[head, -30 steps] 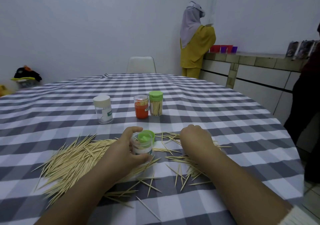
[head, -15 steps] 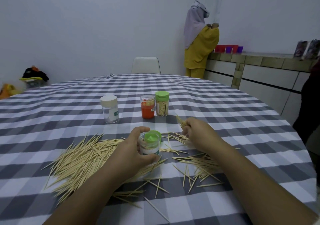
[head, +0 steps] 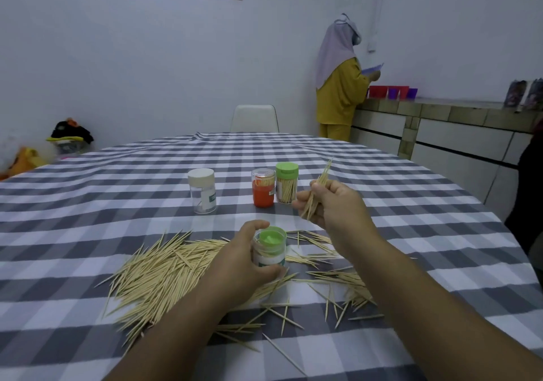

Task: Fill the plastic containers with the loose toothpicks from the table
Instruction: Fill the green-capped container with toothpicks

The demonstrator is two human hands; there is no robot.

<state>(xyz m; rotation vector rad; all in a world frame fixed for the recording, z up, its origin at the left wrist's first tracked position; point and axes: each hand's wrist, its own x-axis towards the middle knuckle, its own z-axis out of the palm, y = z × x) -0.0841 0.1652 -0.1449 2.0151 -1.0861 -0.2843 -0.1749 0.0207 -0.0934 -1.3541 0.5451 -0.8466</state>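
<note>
Since the earlier frame the right hand (head: 335,204) has risen from the counter (head: 411,204), which wears a grey and white checked cloth, and now it is in the air with a small bundle of pale wooden toothpicks (head: 316,194). Its fingers are curled around the bundle, and the tips of the sticks point up and away past the thumb.

The left hand (head: 241,258) stays low on the counter. It grips the small clear plastic container with the open green flip lid (head: 270,247), the thumb on the far side and the fingers wrapped on the near side. This container stands upright among the sticks.

The big heap of loose pale toothpicks (head: 158,275) lies on the cloth to the left of the left hand, and a thinner scatter of the same sticks (head: 332,280) lies under and beside the right forearm.

Farther back three more containers stand upright: a clear jar with a cream lid (head: 202,191) on the left, then, well apart from it, a clear jar with an orange filling (head: 263,188), and just beside that a clear jar with a green lid (head: 286,183), which has toothpicks inside.

At the far wall a person in a yellow garment (head: 340,86) stands at a tiled ledge (head: 440,113).
</note>
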